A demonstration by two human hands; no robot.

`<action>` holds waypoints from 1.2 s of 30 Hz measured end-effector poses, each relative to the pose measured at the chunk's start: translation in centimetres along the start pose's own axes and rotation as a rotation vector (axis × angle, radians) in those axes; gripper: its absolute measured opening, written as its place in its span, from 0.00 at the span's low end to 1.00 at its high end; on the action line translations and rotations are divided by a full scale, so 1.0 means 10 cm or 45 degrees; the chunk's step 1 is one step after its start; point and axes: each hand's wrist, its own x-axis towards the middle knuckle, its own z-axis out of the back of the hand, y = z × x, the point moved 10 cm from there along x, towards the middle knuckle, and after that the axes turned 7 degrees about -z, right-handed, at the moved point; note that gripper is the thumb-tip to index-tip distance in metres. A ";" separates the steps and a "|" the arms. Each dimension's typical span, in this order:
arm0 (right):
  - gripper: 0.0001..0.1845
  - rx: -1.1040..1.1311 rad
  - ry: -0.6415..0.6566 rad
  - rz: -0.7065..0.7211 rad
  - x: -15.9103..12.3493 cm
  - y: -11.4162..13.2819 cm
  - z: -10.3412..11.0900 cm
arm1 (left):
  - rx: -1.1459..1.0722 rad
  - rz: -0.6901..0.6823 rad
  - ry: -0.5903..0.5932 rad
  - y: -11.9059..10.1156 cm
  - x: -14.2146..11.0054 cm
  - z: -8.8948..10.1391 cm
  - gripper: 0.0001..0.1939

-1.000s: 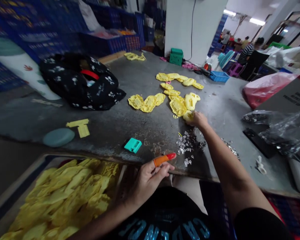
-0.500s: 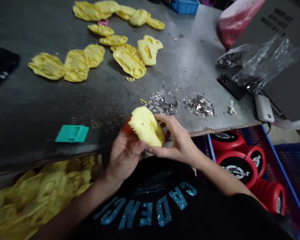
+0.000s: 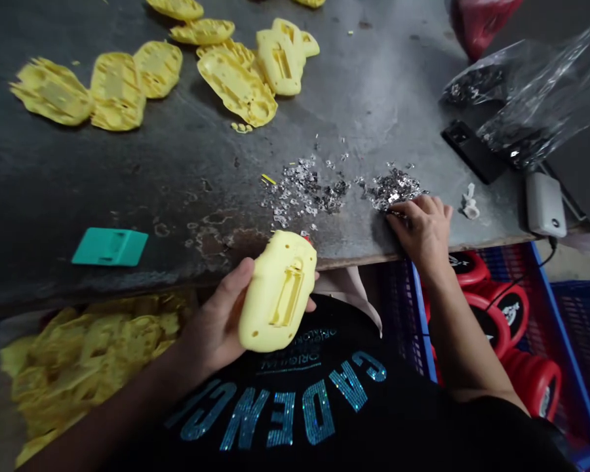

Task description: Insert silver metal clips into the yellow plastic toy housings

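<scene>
My left hand (image 3: pixel 226 311) is closed around a yellow plastic housing (image 3: pixel 263 308), held above my lap near the table edge. The housing's outer side faces up, with a long narrow battery slot and several small holes. A bit of red shows at its far end. Over the right-hand pile of small shiny metal contact plates (image 3: pixel 396 187), my right hand (image 3: pixel 423 229) has thumb and fingertips pinched together at the pile's near edge. Whatever is between those fingertips is too small to make out. A second, looser pile of metal plates (image 3: pixel 305 190) lies to the left.
Several yellow housing halves (image 3: pixel 115 92) lie across the table's far left. A teal plastic block (image 3: pixel 111 247) sits near the front edge. On the right are a phone (image 3: pixel 472 151), a white box with a cable (image 3: pixel 545 204) and a clear bag (image 3: pixel 535 98). Below stands a blue crate (image 3: pixel 565 341) of red discs.
My right hand has let go of the yellow housing and moved right to the metal pile. My left hand keeps the housing, now turned with its slot facing up. The view has shifted.
</scene>
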 end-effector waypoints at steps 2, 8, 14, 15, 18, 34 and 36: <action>0.09 -0.020 0.018 0.016 -0.03 0.08 -0.03 | -0.026 -0.008 0.104 0.02 0.01 -0.09 0.36; 0.08 -0.033 -0.008 0.164 -0.35 0.32 0.13 | -0.061 -0.031 0.231 0.00 0.07 -0.30 0.34; 0.07 0.018 0.007 0.144 -0.53 0.27 0.18 | -0.001 0.041 0.129 0.09 0.09 -0.20 0.41; 0.07 0.053 0.014 0.136 -0.54 0.26 0.20 | 0.009 0.047 0.124 0.10 0.09 -0.20 0.41; 0.07 0.188 0.010 0.053 -0.50 0.20 0.26 | -0.017 0.052 0.151 0.10 0.09 -0.23 0.41; 0.08 0.235 0.294 0.294 -0.35 0.63 -0.03 | -0.033 0.043 0.096 0.09 0.05 -0.17 0.31; 0.08 0.173 0.198 0.275 -0.26 0.56 -0.03 | -0.028 0.038 0.066 0.08 0.05 -0.17 0.31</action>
